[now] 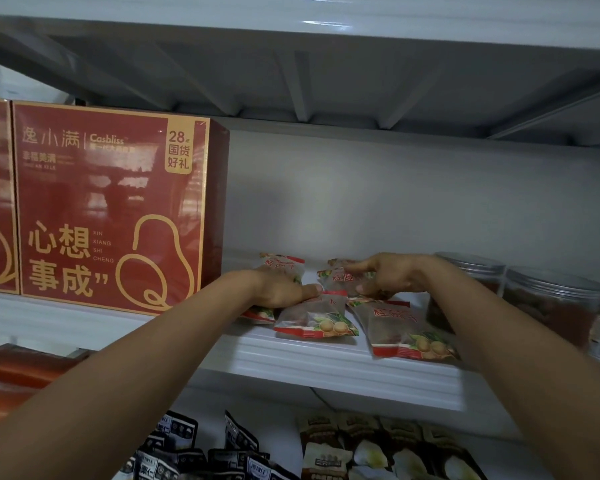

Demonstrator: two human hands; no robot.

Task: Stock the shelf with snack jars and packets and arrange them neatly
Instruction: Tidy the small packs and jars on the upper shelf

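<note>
Partly stocked: jars [551, 299] sit right on shelf [326, 368], boxes [111, 209] left, packets [316, 320] lie loose and skewed mid-shelf, left hand [281, 289] flat on back-left one, right hand [392, 275] fingers [352, 265] pinching back-right one, so straightening remains

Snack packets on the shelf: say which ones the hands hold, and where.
Right hand pinches the rear-right packet at its right edge. Left hand lies on top of the rear-left packet; a grip cannot be told.
</note>
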